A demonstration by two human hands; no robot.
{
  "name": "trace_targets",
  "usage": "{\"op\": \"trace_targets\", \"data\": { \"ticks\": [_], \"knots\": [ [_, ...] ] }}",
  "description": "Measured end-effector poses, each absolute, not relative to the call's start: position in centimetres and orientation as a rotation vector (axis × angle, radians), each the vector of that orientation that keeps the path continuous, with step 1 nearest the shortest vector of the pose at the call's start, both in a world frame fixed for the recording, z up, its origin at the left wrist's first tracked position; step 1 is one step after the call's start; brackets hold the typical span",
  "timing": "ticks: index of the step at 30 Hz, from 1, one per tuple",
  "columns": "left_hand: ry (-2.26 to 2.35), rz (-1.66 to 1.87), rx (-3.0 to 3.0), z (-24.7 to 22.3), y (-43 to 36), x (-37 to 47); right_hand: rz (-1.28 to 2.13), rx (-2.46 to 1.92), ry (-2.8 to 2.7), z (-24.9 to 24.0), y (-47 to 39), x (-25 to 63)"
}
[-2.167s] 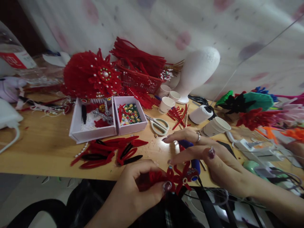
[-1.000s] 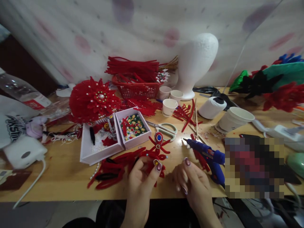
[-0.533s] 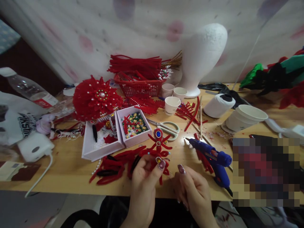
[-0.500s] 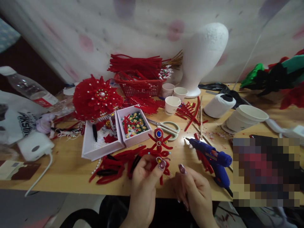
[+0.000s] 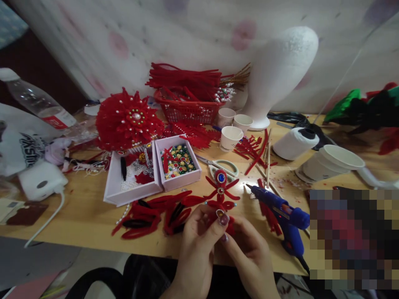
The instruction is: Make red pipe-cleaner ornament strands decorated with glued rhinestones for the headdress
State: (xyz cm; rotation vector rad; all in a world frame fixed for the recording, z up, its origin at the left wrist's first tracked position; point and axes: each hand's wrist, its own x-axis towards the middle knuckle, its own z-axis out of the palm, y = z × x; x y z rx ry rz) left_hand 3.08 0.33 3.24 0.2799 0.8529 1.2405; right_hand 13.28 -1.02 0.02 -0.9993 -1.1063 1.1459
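Above the table's front edge I hold a red pipe cleaner ornament (image 5: 222, 195). It has a blue gem at its top, small pale beads at its sides and a yellow gem (image 5: 220, 213) lower down. My left hand (image 5: 198, 238) pinches it by the yellow gem, thumb in front. Against its lower right part my right hand (image 5: 249, 245) is closed, with the thumb tip just below the left thumb; its fingertips are hidden behind the piece. Looped red and black pipe cleaner pieces (image 5: 143, 218) lie left of my hands.
A blue glue gun (image 5: 280, 205) lies on the right. Scissors (image 5: 229, 166) are behind the ornament, beside white boxes of beads (image 5: 132, 195) and gems. Farther back stand paper cups (image 5: 231, 139), a red basket (image 5: 190, 112), a foam head (image 5: 280, 70) and a thread cone (image 5: 294, 143).
My right hand has moved left from beside the ornament and now closes on its lower part. The left hand keeps its pinch. The whole view has shifted slightly.
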Motion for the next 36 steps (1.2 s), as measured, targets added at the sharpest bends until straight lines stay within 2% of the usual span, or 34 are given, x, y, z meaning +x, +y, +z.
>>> {"op": "trace_targets", "data": {
  "ticks": [10, 36],
  "knots": [
    [1.263, 1.411, 0.739, 3.1, -0.8, 0.2, 1.216, -1.090, -1.040, -0.3, -0.6, 14.1],
    [1.303, 1.231, 1.053, 2.7, -2.1, 0.8, 1.318, -0.991, -0.964, 0.5, -0.9, 14.1]
  ]
}}
